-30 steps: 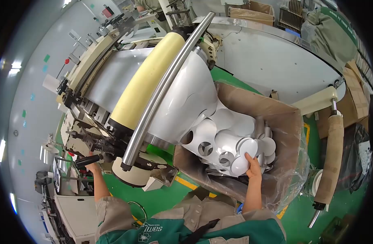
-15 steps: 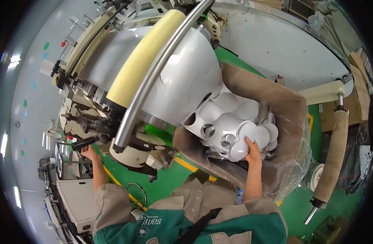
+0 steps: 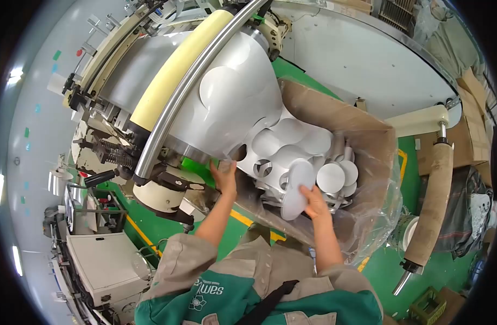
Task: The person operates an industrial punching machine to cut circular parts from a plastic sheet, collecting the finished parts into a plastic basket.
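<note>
My right hand (image 3: 317, 205) grips a grey-white round disc (image 3: 299, 189) by its edge, above a cardboard box (image 3: 362, 116). Inside the box lie loose round discs (image 3: 331, 178) and a crumpled grey-white sheet with round holes (image 3: 292, 130). That sheet runs down from a large metal roller. My left hand (image 3: 225, 177) is raised at the lower edge of the sheet on the roller (image 3: 232, 103), its fingers apart. Whether its fingertips touch the sheet cannot be made out.
A steel bar (image 3: 197, 81) and a yellow roller (image 3: 181, 65) cross the machine. A black handle (image 3: 100, 179) sticks out at its left. A brown roller on an arm (image 3: 431, 200) stands at right. Clear plastic (image 3: 368, 238) hangs over the box's front edge.
My left hand has left the black handle and moved right to the sheet's lower edge. My right hand has moved left with a disc now tilted up, away from the other discs.
</note>
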A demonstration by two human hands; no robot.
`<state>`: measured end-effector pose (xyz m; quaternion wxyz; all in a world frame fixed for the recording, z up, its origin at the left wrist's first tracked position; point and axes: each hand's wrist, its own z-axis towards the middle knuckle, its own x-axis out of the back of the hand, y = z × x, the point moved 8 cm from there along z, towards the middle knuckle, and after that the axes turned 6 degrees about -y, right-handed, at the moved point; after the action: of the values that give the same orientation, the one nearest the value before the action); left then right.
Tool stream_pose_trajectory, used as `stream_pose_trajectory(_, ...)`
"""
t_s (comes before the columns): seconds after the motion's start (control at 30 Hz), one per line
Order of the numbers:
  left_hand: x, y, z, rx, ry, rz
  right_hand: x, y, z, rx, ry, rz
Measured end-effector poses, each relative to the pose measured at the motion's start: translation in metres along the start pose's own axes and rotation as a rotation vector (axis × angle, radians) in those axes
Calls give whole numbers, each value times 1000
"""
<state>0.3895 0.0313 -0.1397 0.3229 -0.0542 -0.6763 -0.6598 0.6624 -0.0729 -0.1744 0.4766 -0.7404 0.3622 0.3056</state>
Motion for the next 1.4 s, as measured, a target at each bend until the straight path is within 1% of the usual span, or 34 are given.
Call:
stream_pose_trajectory(0.07,-19,-3,17,64,-264,-179,-30,-7,3,-15,-74,-110)
stream_pose_trajectory(0.13,-39,-2,-1,139,-412,-360,-52,-15,18,-36,-128,-241)
stream_pose_trajectory(0.17,-48,0,-13,173,-485,-446,-60,-22,25,-6,-129,-346)
stream_pose_trajectory(0.2,-57,-6,-34,320,-595,-468,-52,-22,43,20,-154,-540)
stream_pose_trajectory(0.23,-62,0,-48,309,-611,-519,-51,-23,52,46,-178,-734)
stream_pose_trajectory(0.27,-67,5,-62,348,-693,-579,-45,-22,49,55,-180,-697)
stream_pose_trajectory(0.33,-69,31,-75,365,-813,-694,-64,-40,34,79,-205,-643)
stream_pose_trajectory(0.4,-71,60,-83,342,-909,-788,-31,-35,34,107,-90,-606)
stream_pose_trajectory(0.43,-65,67,-77,305,-835,-745,-18,-36,28,121,-28,-584)
stream_pose_trajectory(0.5,-51,82,-57,229,-686,-657,-3,-48,15,216,42,-151)
stream_pose_trajectory(0.53,-39,88,-44,298,-515,-946,2,-54,11,256,74,67)
stream_pose_trajectory(0.57,-19,93,-24,217,-305,-1019,6,-65,11,309,52,92)
stream_pose_trajectory(0.63,2,100,1,123,-226,-1060,-33,-84,12,275,-67,-121)
stream_pose_trajectory(0.73,7,114,0,89,-297,-978,-122,-91,46,289,-321,-548)
stream_pose_trajectory(0.77,8,107,-4,100,-269,-794,-147,-86,62,289,-413,-684)
stream_pose_trajectory(0.83,3,104,-5,114,-365,-965,-179,-59,90,-18,-508,-645)
stream_pose_trajectory(0.87,2,104,-5,154,-400,-1014,-188,-46,94,-174,-552,-625)
stream_pose_trajectory(0.9,1,105,-5,197,-436,-1064,-187,-42,97,-180,-533,-503)
stream_pose_trajectory(0.93,6,104,-3,224,-447,-1085,-178,-35,99,-187,-510,-382)
stream_pose_trajectory(0.97,10,110,-2,200,-490,-1060,-168,-30,99,-197,-481,-263)
stream_pose_trajectory(1.0,20,124,0,180,-448,-1100,-152,-26,96,-225,-375,-100)
stream_pose_trajectory(1.03,26,129,3,174,-409,-1131,-136,-19,95,-242,-341,45)
stream_pose_trajectory(1.1,32,123,23,125,-394,-1176,-94,-18,90,-150,-193,228)
stream_pose_trajectory(1.17,44,135,39,67,-339,-1178,-39,-34,84,-68,-184,276)
stream_pose_trajectory(1.23,51,142,44,-7,-329,-1129,8,-76,56,35,-143,443)
stream_pose_trajectory(1.3,71,138,9,-46,-21,-914,26,-133,-2,344,58,413)
stream_pose_trajectory(1.33,81,143,-18,-170,201,-746,34,-147,-25,365,85,405)
stream_pose_trajectory(1.37,83,147,-47,-285,248,-422,49,-155,-45,388,114,402)
stream_pose_trajectory(1.4,69,124,-68,-375,207,-334,71,-157,-61,429,135,368)
